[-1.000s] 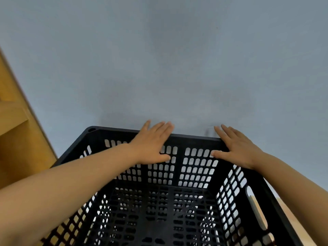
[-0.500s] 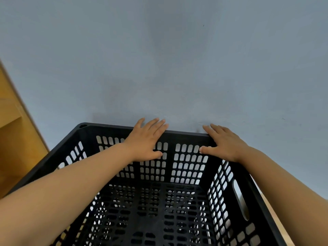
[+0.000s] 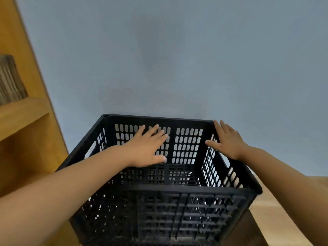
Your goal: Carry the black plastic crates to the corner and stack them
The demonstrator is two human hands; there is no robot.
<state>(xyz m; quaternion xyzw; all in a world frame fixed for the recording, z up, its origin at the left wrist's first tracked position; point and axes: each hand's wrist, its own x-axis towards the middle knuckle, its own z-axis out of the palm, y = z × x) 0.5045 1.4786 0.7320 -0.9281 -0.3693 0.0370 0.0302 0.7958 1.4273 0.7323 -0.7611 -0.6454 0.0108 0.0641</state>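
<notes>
Crate first: a black plastic crate with slotted, perforated walls and a gridded floor point(image 3: 179, 176) sits centre and low in the head view, its open top toward the camera, its far wall close against a plain grey-blue wall point(image 3: 177, 59); whether rim and wall touch cannot be told. Near side of the crate shows ribbed lattice, somewhat blurred. Oval handle cut-outs show in both side walls. Left hand point(image 3: 147, 150) reaches in over the crate, palm down, fingers spread and flat in front of the slotted far wall, thumb low toward the floor grid; it grips nothing, and contact with the plastic cannot be confirmed. Right hand point(image 3: 229, 141) lies flat and open along the upper rim of the right side wall near the far right corner, fingertips at the corner, thumb angled inward across the slots; also no closed grasp. Both forearms are bare and extend from the lower frame edges. Orange-brown wooden shelving unit point(image 3: 26, 121) stands just beside the crate at left, meeting the grey-blue wall in a corner, with a blurred brown ribbed object point(image 3: 10, 80) on a shelf. Light wood-toned floor point(image 3: 276, 219) shows at lower right beside the crate.
</notes>
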